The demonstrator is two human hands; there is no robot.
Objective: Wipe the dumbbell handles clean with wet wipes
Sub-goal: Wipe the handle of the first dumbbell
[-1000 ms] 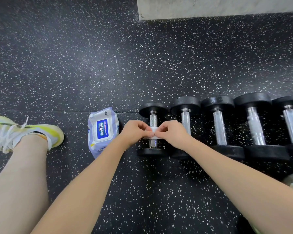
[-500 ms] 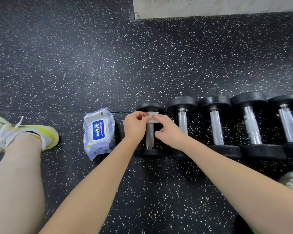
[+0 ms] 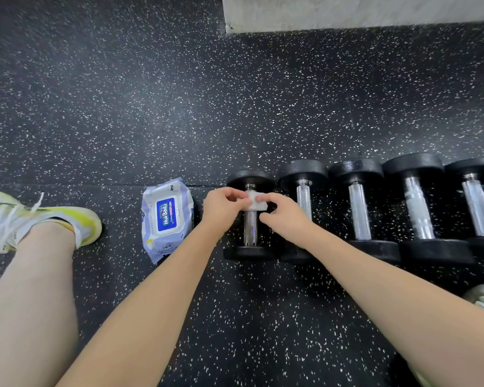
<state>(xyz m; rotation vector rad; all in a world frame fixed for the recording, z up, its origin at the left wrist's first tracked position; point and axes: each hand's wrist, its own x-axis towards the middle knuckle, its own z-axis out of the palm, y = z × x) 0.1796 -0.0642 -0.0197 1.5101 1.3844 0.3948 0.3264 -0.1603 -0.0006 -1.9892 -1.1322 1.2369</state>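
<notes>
A small folded white wet wipe (image 3: 256, 203) wraps the far end of the knurled chrome handle (image 3: 250, 227) of the leftmost black round-headed dumbbell (image 3: 249, 252) on the speckled black rubber floor (image 3: 179, 107). The left hand (image 3: 224, 206) and right hand (image 3: 284, 216) each pinch the wipe from opposite sides. Left of that dumbbell lies a soft lilac plastic wipe pack (image 3: 166, 217); to its right, four more dumbbells sit in a row.

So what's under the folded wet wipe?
The metal handle of the leftmost dumbbell; both hands pinch the wipe around its far end. The wrapped stretch is hidden.
</notes>
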